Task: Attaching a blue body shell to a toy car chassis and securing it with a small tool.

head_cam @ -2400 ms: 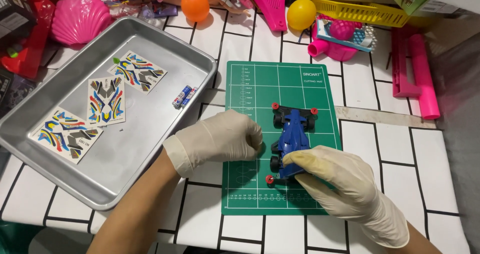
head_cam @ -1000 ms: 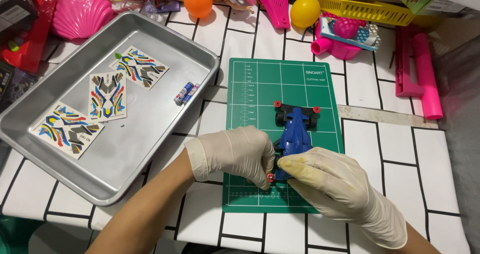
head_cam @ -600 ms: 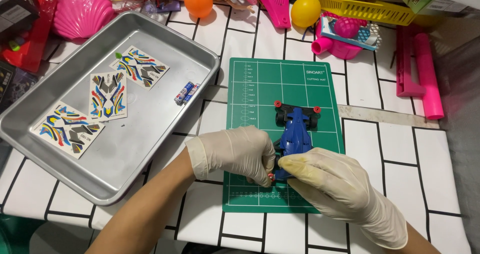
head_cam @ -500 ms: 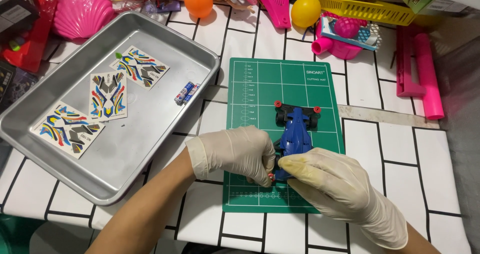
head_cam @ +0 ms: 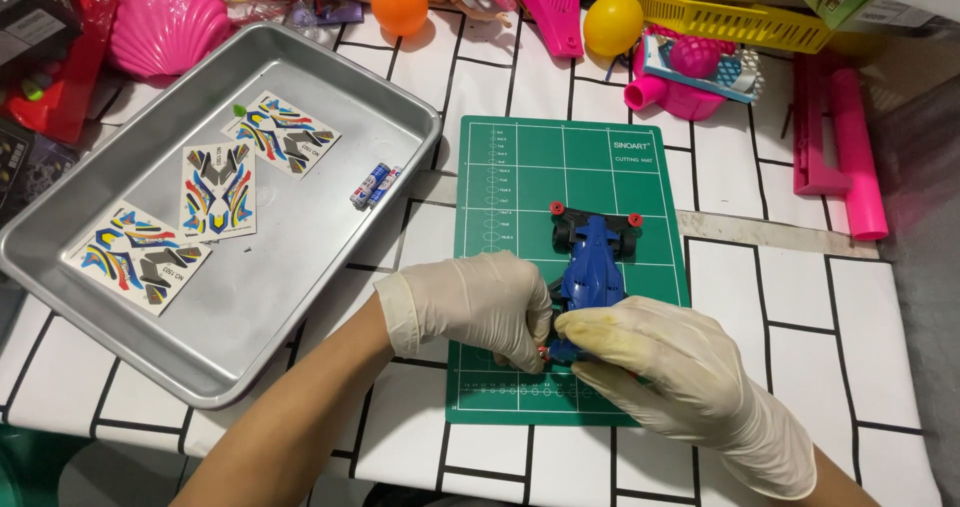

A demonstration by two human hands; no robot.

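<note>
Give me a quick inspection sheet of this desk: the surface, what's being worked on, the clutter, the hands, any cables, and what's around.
Surface: white table with a black brick-line pattern; a green cutting mat lies on it.
Job's things: blue toy car on the mat, red rollers at its far end.
Clutter: metal tray beside the mat, holding three sticker sheets and two small batteries.
Hands: both in pale gloves; left hand and right hand meet at the car's near end, which they hide.
Cables: nothing seen.
Surroundings: orange ball, yellow ball, pink shell, yellow basket and pink plastic toys along the far edge.
</note>
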